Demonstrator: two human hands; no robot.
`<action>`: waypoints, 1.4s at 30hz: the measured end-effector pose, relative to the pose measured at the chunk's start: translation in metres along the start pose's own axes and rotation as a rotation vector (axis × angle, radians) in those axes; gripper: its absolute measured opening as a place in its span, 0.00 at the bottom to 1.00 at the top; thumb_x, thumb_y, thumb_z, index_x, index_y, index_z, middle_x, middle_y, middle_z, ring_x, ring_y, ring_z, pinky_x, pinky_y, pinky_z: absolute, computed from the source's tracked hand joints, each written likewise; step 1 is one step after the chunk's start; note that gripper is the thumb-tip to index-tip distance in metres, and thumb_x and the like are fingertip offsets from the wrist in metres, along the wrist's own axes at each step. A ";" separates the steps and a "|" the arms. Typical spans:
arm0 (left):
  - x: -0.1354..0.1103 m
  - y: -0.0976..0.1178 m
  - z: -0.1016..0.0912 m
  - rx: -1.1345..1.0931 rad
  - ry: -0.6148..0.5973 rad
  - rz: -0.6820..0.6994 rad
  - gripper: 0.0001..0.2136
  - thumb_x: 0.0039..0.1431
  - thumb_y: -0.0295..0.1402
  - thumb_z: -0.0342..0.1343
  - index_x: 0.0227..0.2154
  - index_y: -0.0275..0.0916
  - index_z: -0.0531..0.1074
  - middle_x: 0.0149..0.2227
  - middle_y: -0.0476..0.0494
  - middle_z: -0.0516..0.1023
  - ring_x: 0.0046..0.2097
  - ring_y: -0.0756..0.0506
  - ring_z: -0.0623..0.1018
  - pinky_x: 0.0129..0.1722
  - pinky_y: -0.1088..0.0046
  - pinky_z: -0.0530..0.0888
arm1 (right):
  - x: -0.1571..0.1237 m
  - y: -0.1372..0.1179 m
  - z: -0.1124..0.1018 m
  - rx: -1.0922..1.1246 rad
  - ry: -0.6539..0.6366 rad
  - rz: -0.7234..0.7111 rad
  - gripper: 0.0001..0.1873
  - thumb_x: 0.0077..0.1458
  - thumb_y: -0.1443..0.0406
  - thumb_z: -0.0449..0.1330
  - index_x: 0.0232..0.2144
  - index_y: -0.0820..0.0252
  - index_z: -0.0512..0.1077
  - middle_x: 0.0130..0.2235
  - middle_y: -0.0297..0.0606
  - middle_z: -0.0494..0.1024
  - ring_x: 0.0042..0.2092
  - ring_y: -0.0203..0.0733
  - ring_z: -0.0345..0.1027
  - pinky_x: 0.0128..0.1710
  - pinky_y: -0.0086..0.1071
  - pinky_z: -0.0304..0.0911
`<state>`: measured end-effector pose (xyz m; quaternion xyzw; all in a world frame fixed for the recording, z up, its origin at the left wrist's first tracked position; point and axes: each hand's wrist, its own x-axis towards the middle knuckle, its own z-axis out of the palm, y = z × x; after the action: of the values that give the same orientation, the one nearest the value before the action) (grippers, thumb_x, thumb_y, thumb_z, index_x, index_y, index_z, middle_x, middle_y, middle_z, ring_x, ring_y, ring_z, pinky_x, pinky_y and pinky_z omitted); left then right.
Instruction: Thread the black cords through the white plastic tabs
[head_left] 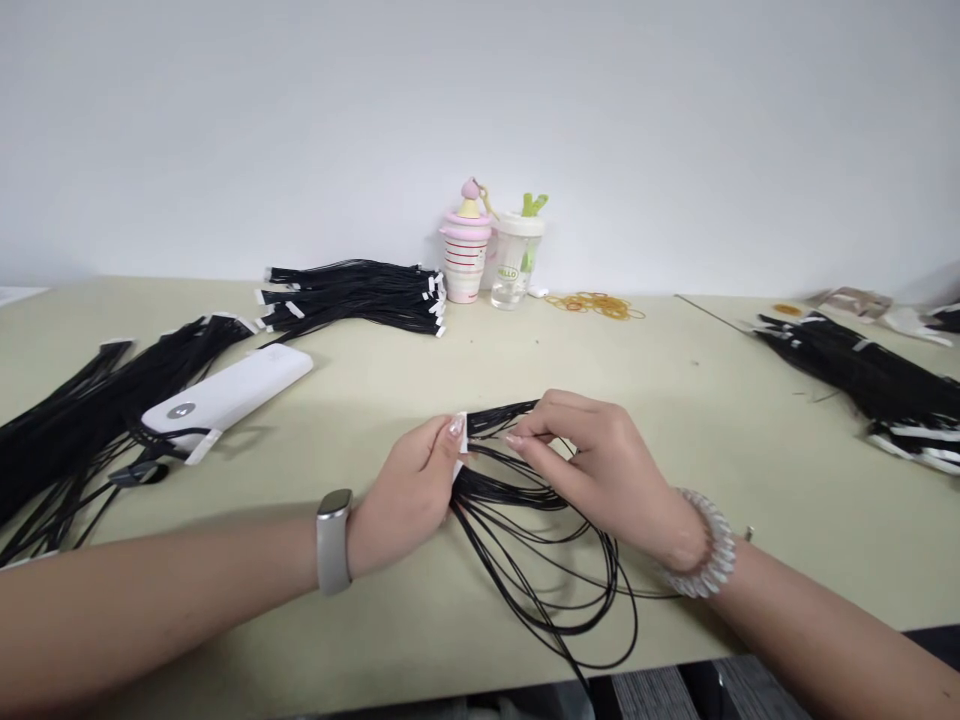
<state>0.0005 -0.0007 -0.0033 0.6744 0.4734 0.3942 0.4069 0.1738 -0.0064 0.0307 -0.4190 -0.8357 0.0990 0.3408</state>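
My left hand (411, 490), with a grey band on its wrist, is closed around the white-tagged end of a bundle of thin black cables (517, 490). A white tag (462, 432) shows at the thumb tip. From there the cables run right and hang in loose loops over the table's front part. My right hand (600, 460), wearing a clear coil bracelet, is just right of the tag. Its thumb and forefinger pinch together among the upper cables; what is between them is too small to make out. The palm hides part of the bundle.
Black cable bundles lie at left (112, 400), back (352, 295) and right (862, 370). A white power bank (229, 388) rests by the left bundle. A pink-lidded cup (465, 262), a clear cup (516, 262) and yellow rubber bands (596, 305) are near the wall.
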 end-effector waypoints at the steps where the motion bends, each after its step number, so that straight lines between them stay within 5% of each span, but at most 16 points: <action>1: 0.000 0.000 0.000 0.001 -0.004 -0.001 0.16 0.59 0.42 0.37 0.21 0.38 0.56 0.21 0.53 0.58 0.25 0.52 0.60 0.26 0.76 0.59 | 0.000 0.000 0.001 -0.004 -0.003 -0.004 0.08 0.54 0.67 0.52 0.26 0.62 0.69 0.26 0.34 0.68 0.29 0.31 0.60 0.30 0.26 0.56; 19: -0.001 0.001 0.000 -0.051 -0.036 0.013 0.16 0.60 0.42 0.37 0.21 0.38 0.54 0.22 0.53 0.56 0.25 0.53 0.57 0.25 0.76 0.58 | -0.004 0.008 0.003 -0.273 -0.007 -0.274 0.10 0.56 0.67 0.50 0.31 0.64 0.71 0.28 0.37 0.68 0.30 0.32 0.59 0.30 0.28 0.55; 27: -0.001 0.002 -0.001 0.016 -0.064 0.086 0.15 0.60 0.40 0.36 0.21 0.38 0.55 0.22 0.53 0.57 0.26 0.53 0.57 0.26 0.76 0.58 | 0.000 0.005 0.002 -0.392 -0.111 -0.293 0.13 0.58 0.65 0.47 0.29 0.62 0.70 0.27 0.36 0.68 0.30 0.33 0.58 0.30 0.28 0.55; 37: -0.002 0.003 -0.001 0.070 -0.137 0.106 0.15 0.61 0.39 0.36 0.21 0.38 0.55 0.22 0.53 0.57 0.26 0.52 0.58 0.27 0.76 0.58 | -0.002 0.013 0.009 -0.451 0.007 -0.361 0.09 0.56 0.68 0.48 0.29 0.62 0.68 0.27 0.34 0.69 0.28 0.32 0.58 0.28 0.26 0.54; 42: -0.003 0.002 -0.001 0.034 -0.136 0.060 0.16 0.60 0.41 0.36 0.21 0.38 0.55 0.22 0.53 0.57 0.26 0.52 0.58 0.27 0.76 0.59 | -0.002 0.015 0.005 -0.435 -0.053 -0.390 0.09 0.56 0.69 0.48 0.30 0.61 0.69 0.28 0.34 0.69 0.30 0.32 0.59 0.30 0.26 0.55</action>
<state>-0.0002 -0.0035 -0.0014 0.7203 0.4308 0.3515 0.4147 0.1807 0.0016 0.0195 -0.3108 -0.9108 -0.1392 0.2334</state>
